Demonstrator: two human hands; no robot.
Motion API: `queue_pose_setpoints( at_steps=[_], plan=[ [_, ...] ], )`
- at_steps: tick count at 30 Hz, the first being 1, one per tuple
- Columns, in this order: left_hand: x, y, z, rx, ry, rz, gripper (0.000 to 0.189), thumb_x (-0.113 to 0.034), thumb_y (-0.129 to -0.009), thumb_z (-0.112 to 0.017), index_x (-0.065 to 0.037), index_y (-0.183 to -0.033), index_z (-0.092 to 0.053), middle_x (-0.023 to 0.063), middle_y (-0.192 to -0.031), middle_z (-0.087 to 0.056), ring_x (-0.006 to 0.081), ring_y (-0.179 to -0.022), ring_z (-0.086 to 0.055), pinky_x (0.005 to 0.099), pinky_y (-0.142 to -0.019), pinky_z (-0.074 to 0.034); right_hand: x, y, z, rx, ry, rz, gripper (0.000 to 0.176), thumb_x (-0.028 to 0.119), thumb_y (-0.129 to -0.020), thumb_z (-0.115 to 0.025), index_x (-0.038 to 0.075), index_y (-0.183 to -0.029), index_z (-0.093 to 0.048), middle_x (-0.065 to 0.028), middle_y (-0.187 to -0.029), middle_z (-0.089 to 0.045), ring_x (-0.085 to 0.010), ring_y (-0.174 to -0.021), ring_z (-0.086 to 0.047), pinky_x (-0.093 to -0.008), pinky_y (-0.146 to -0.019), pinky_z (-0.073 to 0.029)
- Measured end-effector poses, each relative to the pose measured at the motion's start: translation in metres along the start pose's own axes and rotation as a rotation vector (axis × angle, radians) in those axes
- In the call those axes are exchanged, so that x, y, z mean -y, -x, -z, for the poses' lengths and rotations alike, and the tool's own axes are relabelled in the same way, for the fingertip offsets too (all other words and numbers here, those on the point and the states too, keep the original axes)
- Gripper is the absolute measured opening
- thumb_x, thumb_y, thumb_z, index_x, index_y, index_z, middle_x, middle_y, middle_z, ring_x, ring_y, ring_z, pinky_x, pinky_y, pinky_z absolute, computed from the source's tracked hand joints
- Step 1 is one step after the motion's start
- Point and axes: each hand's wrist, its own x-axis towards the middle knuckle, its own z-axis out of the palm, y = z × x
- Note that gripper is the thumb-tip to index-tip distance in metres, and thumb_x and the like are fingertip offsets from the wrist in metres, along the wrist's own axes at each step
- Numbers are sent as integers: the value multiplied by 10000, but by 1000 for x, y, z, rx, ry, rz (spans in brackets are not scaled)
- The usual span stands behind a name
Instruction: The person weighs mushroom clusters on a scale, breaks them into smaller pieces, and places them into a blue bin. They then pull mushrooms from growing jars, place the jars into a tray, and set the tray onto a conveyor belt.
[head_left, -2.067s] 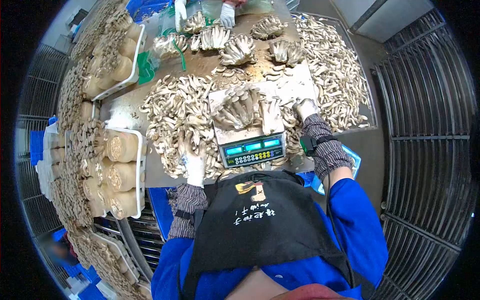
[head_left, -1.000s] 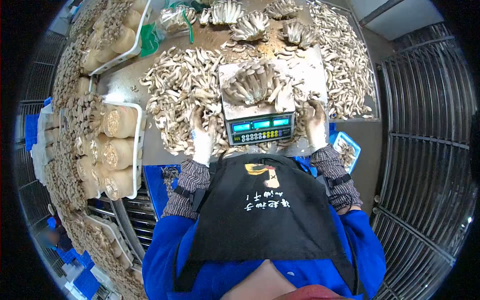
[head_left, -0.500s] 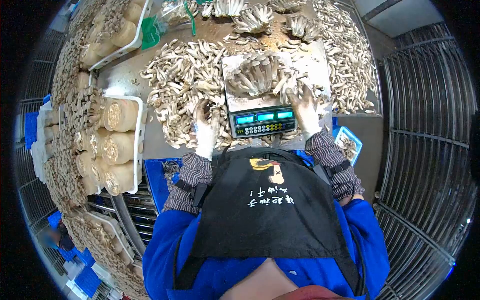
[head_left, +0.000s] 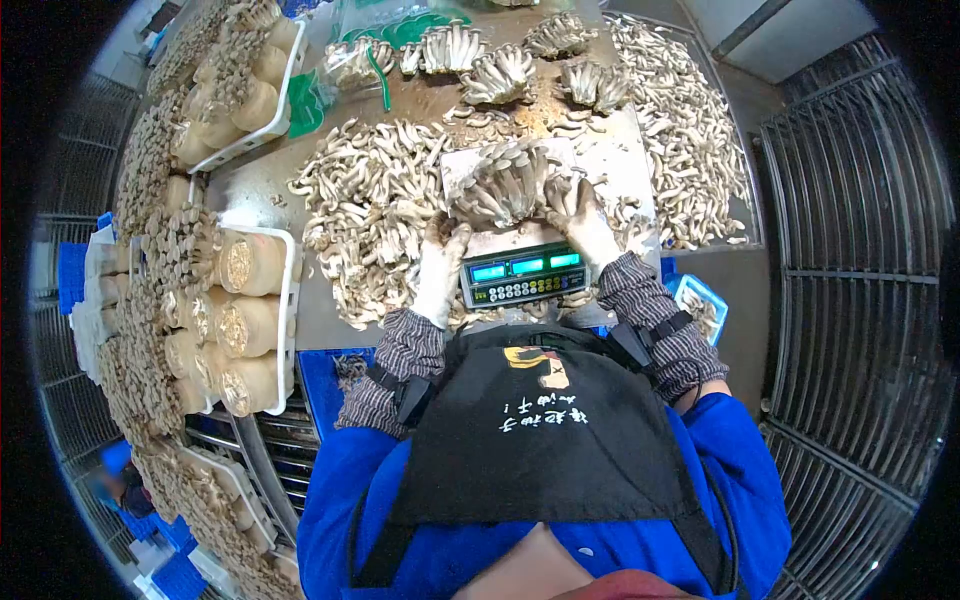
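Note:
A large cluster of long-stemmed mushrooms [head_left: 502, 187] rests on the white plate of a digital scale [head_left: 525, 265], whose displays are lit. My right hand [head_left: 584, 226], in a soiled white glove, grips the right end of the cluster, thumb near the stem bases. At the plate's left edge, my left hand [head_left: 442, 250] is gloved too. Its fingers and thumb are apart, close to the cluster's left side, with nothing held. A pile of loose mushrooms [head_left: 375, 190] lies beside the left hand.
More mushroom clusters [head_left: 498, 76] sit at the back of the table, near a clear bag with a green edge [head_left: 383, 80]. Another loose heap [head_left: 680, 130] covers the right side. Racks of mushroom bottles [head_left: 250, 325] stand on the left. A blue basket [head_left: 703, 305] is at lower right.
My right hand has moved left, onto the cluster's right end. My left hand has moved right, from the loose pile to the scale's edge. The view has shifted slightly.

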Motion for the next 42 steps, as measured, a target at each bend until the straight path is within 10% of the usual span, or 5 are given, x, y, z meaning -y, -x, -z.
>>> queue_pose_setpoints(
  at_steps=[12,21,31,33,42],
  plan=[
    [-11,-23,-31,39,69,28,532,-238,-897,-672,8,-1335,-495,131,-1246,-608,206,-1123,-568,327,-959,-459,-19,-6,14,-74,-940,10,539,-53,-868,-604,21,-1344,-365,-67,-1167,-516,-174,-1100,-537,-287,-909,-486],
    [-24,-32,-34,15,32,46,505,-225,-894,-687,16,-1305,-518,118,-1211,-628,200,-1073,-593,316,-940,-468,-56,-48,-11,-209,-146,300,640,95,-879,-599,-4,-1457,-341,-100,-1060,-612,-173,-957,-597,-293,-848,-512],
    [-33,-45,-25,156,117,174,502,-121,-886,-671,-22,-1341,-484,81,-1242,-612,192,-1056,-608,320,-957,-476,6,-60,27,115,-407,-291,553,293,-926,-656,-68,-1305,-477,-105,-1164,-647,-127,-949,-602,-209,-789,-474],
    [-23,-48,-22,148,41,129,498,-99,-887,-667,-50,-1346,-478,65,-1219,-610,196,-1053,-612,340,-960,-492,-57,-78,1,113,-322,225,471,221,-900,-695,-99,-1208,-538,-131,-1185,-654,-145,-1021,-626,-225,-819,-497],
    [55,-58,-6,178,787,170,389,-120,-882,-681,-125,-1252,-559,41,-1157,-644,240,-1051,-643,484,-898,-546,43,-41,25,4,-911,-419,315,141,-886,-700,4,-1131,-556,-69,-916,-654,-196,-810,-640,-414,-680,-579]
  ],
)
